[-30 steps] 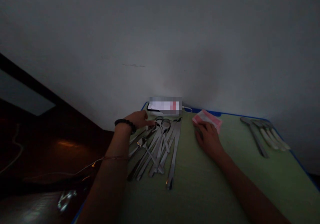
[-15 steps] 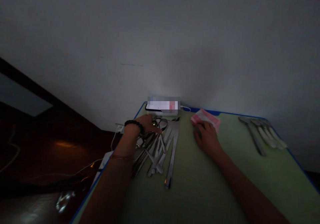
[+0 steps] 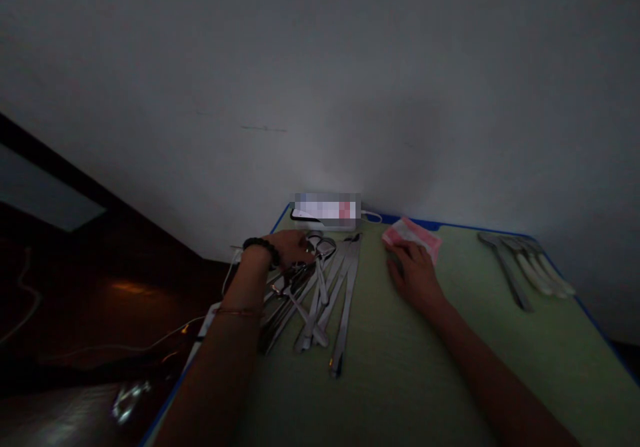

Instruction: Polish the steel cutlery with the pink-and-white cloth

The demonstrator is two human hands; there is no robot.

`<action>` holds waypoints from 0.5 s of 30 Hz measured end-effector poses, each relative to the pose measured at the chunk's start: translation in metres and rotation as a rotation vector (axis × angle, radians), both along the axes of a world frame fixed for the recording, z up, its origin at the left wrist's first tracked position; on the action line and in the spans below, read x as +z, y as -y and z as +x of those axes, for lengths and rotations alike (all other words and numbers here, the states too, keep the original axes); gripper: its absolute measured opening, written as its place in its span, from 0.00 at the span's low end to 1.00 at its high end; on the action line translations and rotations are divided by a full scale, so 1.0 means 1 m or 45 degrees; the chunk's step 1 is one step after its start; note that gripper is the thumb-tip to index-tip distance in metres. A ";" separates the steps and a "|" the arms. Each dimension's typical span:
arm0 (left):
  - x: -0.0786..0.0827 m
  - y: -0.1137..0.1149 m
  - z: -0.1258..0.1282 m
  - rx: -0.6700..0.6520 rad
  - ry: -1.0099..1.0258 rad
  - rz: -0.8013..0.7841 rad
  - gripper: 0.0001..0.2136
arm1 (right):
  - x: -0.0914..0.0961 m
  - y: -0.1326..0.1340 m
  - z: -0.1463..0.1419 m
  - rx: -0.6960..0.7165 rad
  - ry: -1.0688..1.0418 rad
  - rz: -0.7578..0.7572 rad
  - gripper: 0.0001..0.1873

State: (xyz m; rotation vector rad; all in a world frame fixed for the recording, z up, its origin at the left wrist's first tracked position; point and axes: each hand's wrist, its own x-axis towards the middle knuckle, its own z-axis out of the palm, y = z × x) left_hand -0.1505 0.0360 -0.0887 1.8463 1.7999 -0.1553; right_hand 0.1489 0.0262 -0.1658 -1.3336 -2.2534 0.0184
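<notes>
My left hand [image 3: 289, 248] reaches into a pile of metal cutlery on the left of the table, its thumb and fingers apart and partly hidden. Beside its fingertips lie the shiny bowls of two spoons [image 3: 326, 248]. Another spoon [image 3: 306, 315] lies slantwise across the pile, and long flat metal handles [image 3: 345, 314] point toward me. Farther right, my right hand [image 3: 416, 275] rests on the table with its fingers bent over a folded pink and white cloth [image 3: 407, 232]. The cloth's underside is hidden.
A phone [image 3: 320, 210] with a lit, blurred screen stands against the wall, a white cable [image 3: 371, 216] beside it. At the right lie a separate metal utensil [image 3: 507, 274] and several forks with pale handles [image 3: 537, 270]. The green table [image 3: 395, 367] has a blue edge.
My left hand has shifted slightly left, uncovering more of the spoon bowls. The crossing spoons have moved a little. My right hand and the cloth have stayed in place.
</notes>
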 end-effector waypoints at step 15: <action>-0.003 -0.005 0.005 -0.178 0.020 0.077 0.13 | 0.002 0.000 -0.001 0.002 0.007 -0.007 0.20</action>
